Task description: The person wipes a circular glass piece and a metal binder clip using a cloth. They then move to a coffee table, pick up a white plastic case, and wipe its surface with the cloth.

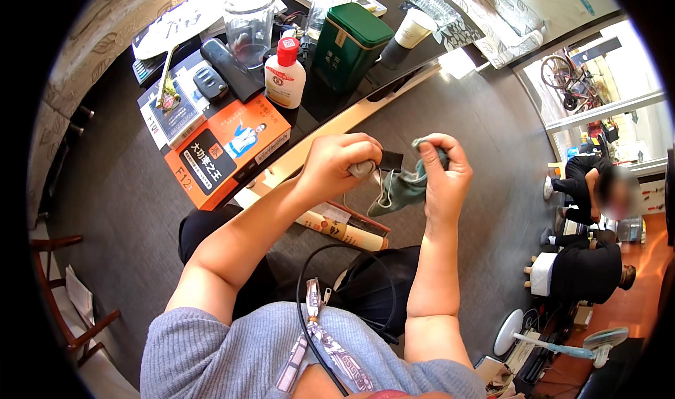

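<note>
Cloth handling first; the green cloth (406, 189) hangs in midair between the two hands, above lap height, with a thin white string (382, 181) dangling beside it; the right hand (448, 177) has thumb and fingers pinching its top edge, while the left hand (339, 161) is curled tight round a small pale bit (362, 168); a dark flat piece (391, 161) sits right by the left fingertips, can't tell if they actually grip it; tbh I'd keep the right pinch near the edge, let the string hang free so it won't snag, and pull gently rather than yank.

As for the surface, the black table (394, 75) is pretty packed; orange box (235, 149), white bottle (285, 82) with a red cap, green tin (351, 44), paper cup (416, 28); around it there's grey floor (119, 160), a wooden chair (53, 258) at left, a fan (555, 346) and two people in dark clothes (587, 269) at right.
</note>
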`<state>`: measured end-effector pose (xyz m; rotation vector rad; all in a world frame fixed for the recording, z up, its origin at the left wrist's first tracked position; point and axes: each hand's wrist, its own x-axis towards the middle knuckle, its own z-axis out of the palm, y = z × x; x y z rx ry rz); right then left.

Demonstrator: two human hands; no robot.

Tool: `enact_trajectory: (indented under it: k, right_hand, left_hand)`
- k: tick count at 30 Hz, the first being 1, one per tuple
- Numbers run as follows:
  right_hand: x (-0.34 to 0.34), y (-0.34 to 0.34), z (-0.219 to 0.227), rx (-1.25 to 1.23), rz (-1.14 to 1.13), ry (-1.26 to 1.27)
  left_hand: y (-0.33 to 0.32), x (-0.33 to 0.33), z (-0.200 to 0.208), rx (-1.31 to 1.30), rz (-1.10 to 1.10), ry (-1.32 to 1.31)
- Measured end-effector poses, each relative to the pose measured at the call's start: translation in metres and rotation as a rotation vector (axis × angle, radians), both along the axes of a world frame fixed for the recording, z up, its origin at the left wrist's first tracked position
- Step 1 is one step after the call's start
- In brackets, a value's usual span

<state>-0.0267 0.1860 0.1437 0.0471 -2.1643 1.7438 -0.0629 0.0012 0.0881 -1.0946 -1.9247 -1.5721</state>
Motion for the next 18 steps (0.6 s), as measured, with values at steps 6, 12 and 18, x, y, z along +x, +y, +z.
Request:
enact_trajectory:
  k: [6,12,18]
  right_hand:
    - [0.005,-0.016,-0.012,-0.083,0.19,-0.161]
    - [0.006,-0.022,-0.015,0.032,0.046,0.103]
    - [0.005,-0.022,-0.006,0.367,0.114,0.307]
  left_hand:
    - [0.004,0.009,-0.007,-0.055,0.037,-0.279]
    - [0.005,0.01,-0.001,0.31,-0.388,-0.861]
    - [-0.003,0.002,-0.007,0.308,-0.398,-0.626]
